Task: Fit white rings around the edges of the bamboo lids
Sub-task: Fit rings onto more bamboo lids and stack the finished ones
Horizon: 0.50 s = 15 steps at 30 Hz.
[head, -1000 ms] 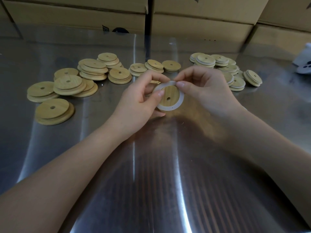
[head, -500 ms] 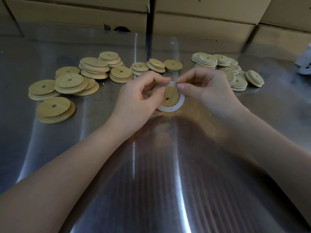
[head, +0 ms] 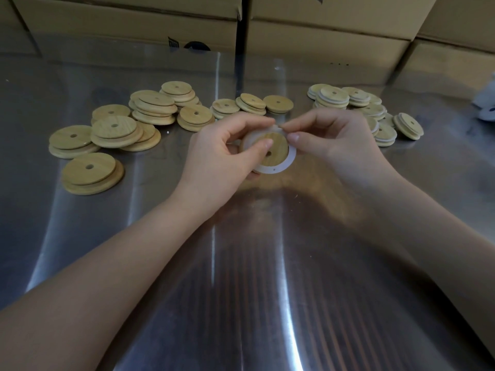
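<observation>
One view only, head camera: both hands are working in the air above the steel table [head: 241, 263], just in front of the piles. The left hand [head: 219, 153] is gripping the bamboo lid [head: 278, 148], with its thumb pressing on the face near the centre hole and its fingers curling behind. The right hand [head: 337, 140] is pinching the white ring [head: 290, 159] at the lid's top edge between thumb and forefinger. The ring is sitting around the lower right rim; the top part is hiding under fingertips, so I cannot tell if it is seating there. The lid is looking light, stiff and smooth, so gripping it by face and back is probably best, leaving the rim free. The ring is looking thin, soft and stretchy and likely to twist or pop off, so pinching the loose bit and working it along the edge seems right. Bare lids [head: 115, 129] are lying in loose stacks left and middle, and ringed lids [head: 375, 111] are piling up on the right. Cardboard boxes [head: 321, 36] are standing behind.
</observation>
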Available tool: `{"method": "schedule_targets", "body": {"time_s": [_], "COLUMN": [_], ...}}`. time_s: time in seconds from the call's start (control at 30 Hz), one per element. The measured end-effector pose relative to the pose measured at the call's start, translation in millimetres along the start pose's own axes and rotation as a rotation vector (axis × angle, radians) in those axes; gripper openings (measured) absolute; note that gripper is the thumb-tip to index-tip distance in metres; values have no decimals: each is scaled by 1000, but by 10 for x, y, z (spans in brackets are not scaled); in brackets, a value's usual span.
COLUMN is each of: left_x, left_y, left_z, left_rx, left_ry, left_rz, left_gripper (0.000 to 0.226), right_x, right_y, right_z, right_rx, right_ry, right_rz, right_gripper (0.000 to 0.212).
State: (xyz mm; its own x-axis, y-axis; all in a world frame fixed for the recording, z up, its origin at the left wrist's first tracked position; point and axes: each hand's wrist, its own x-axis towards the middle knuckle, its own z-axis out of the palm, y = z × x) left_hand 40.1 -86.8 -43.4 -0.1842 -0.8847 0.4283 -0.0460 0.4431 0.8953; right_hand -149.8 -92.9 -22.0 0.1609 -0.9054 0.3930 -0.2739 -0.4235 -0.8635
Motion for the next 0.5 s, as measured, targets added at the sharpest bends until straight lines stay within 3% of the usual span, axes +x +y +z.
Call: {"method": "schedule_targets", "body": {"time_s": [0.27,0.5], "left_x": [16,47], "left_y": [5,43], "left_z": [17,23], "left_rx": [-67,-241], "left_ry": [44,119], "left_rz": [-56,-194], "left_gripper": [33,26], "right_x": [-23,2], "right_y": [-34,-57], "right_z": [72,85], "right_rx": [-15,83], "right_ry": [12,37], "right_rz": [2,136], "right_gripper": [30,13]}}
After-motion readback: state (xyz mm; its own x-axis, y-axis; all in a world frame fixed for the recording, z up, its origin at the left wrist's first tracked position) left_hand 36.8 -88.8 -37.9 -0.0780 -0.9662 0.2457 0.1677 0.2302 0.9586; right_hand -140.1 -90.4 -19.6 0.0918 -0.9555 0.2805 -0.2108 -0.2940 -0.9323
